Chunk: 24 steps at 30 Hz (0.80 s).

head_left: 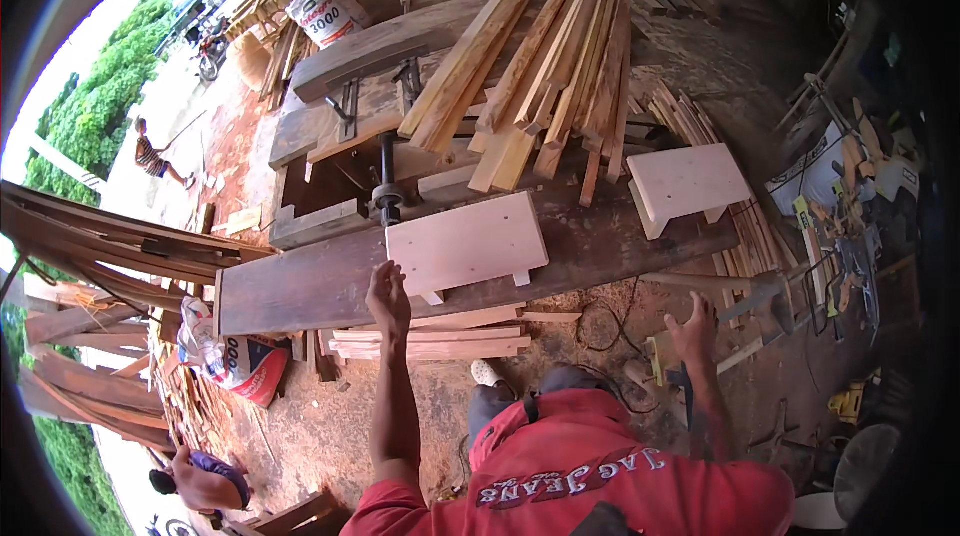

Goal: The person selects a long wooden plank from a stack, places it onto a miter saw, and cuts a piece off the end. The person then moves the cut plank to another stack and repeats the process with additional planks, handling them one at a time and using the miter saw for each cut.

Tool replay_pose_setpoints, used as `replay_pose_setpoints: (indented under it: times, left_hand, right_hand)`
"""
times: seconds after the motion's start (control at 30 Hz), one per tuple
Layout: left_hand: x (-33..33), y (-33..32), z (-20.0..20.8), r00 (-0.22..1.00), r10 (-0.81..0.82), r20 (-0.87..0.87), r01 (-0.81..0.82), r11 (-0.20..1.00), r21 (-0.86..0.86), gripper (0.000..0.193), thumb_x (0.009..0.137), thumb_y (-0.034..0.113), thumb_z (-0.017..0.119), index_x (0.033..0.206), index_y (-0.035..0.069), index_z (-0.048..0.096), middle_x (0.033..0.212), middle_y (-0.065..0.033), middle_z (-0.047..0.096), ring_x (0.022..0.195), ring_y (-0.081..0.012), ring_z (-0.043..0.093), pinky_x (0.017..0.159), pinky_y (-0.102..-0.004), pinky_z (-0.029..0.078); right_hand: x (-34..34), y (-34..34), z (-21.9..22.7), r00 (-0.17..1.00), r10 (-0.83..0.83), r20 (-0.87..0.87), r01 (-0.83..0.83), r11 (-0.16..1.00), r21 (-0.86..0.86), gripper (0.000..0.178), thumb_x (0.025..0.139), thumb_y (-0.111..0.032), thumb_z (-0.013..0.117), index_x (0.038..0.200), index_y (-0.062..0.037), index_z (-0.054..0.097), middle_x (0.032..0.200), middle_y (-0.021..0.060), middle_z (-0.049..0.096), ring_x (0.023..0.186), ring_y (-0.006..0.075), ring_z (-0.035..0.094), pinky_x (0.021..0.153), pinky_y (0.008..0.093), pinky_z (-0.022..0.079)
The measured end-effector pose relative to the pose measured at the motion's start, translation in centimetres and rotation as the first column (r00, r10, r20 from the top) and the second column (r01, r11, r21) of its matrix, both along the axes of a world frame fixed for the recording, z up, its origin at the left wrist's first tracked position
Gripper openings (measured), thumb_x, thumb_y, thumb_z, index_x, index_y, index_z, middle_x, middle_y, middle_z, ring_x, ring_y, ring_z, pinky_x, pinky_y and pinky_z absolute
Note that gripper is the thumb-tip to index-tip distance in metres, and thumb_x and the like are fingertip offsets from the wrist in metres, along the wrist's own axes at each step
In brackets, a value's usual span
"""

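My left hand (pixel 389 298) is raised at the near left corner of a small pale wooden stool (pixel 467 241), its fingers loosely bent and holding nothing that I can see. Whether the fingertips touch the stool is unclear. This stool has a flat rectangular top with dark holes and short legs, and stands on a long dark wooden bench (pixel 290 288). Off to the right, my right hand (pixel 693 329) is in the air with fingers apart and nothing in it. A second pale stool (pixel 690 181) rests farther right on the bench.
Long sawn timbers (pixel 560 66) are piled beyond the bench, beside a dark metal clamp screw (pixel 388 176). Boards (pixel 430 344) lie below its near edge. A filled sack (pixel 240 366) stands left; hand tools (pixel 840 246) crowd the right. Two other people (pixel 155 154) are at the left.
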State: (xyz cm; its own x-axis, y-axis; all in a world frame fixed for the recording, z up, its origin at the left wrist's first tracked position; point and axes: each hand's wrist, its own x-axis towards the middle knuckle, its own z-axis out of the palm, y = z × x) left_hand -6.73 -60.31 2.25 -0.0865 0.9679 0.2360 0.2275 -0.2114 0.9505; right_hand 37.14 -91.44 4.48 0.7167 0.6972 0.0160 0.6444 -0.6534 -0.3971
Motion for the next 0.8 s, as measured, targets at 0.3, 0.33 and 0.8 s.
replay_pose_setpoints:
  times: [0.3, 0.33, 0.8]
  left_hand:
    - [9.1, 20.9, 1.7, 0.665, -0.053, -0.745, 0.179, 0.980, 0.090, 0.063, 0.078, 0.025, 0.069, 0.131, 0.001, 0.045, 0.130, -0.0239, 0.046, 0.121, -0.0411, 0.043, 0.103, -0.0475, 0.036]
    - [10.5, 22.1, 1.7, 0.666, -0.074, -0.742, 0.200, 0.976, 0.082, 0.063, 0.078, 0.025, 0.069, 0.131, 0.001, 0.045, 0.130, -0.0239, 0.046, 0.121, -0.0411, 0.043, 0.103, -0.0475, 0.036]
    - [16.6, 34.1, -4.6, 0.471, -0.188, -0.862, 0.054, 0.981, -0.185, 0.080, 0.078, 0.048, 0.066, 0.134, -0.004, 0.041, 0.129, -0.0262, 0.051, 0.120, -0.0420, 0.049, 0.098, -0.0501, 0.042]
  right_hand:
    - [-0.3, 0.7, 0.1, 0.990, -0.075, 0.119, 0.065, 0.994, 0.088, 0.050, 0.077, -0.018, 0.071, 0.121, -0.0021, 0.053, 0.121, 0.0205, 0.053, 0.116, 0.0396, 0.050, 0.097, 0.0488, 0.041]
    - [-0.2, 0.3, 0.4, 0.991, -0.082, 0.109, 0.077, 0.996, 0.048, 0.048, 0.077, -0.018, 0.070, 0.120, -0.0022, 0.053, 0.120, 0.0207, 0.054, 0.114, 0.0400, 0.051, 0.095, 0.0492, 0.042]
    - [0.2, -1.9, -1.9, 0.999, -0.037, -0.015, 0.038, 0.997, 0.074, 0.036, 0.076, -0.013, 0.067, 0.110, -0.0031, 0.057, 0.109, 0.0178, 0.058, 0.104, 0.0395, 0.055, 0.087, 0.0476, 0.047]
